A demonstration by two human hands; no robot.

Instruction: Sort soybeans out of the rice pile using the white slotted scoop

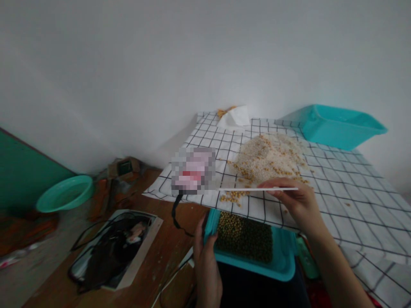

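Note:
My left hand (pixel 207 261) grips the left end of a teal plastic tray (pixel 284 263), which sits at the table's edge over my lap. Inside it are dark green beans (pixel 253 241) with yellow soybeans (pixel 229 224) at the left. Above the tray, my right hand (pixel 297 205) pinches a thin white strip (pixel 244 189), held level; whether it is a stick or a card seen edge-on I cannot tell. Some loose soybeans (pixel 236 196) lie just under the strip. Behind them spreads a heap of pale grains (pixel 257 156) mixed with soybeans.
A checked cloth (pixel 340 184) covers the table. At the back right stands a teal bin (pixel 334 130); white paper (pixel 236 117) lies by the wall. A blurred-out pink object (pixel 192 171) with a black strap is at left. Below are a box with a black bag (pixel 112 252) and a green basin (pixel 66 192).

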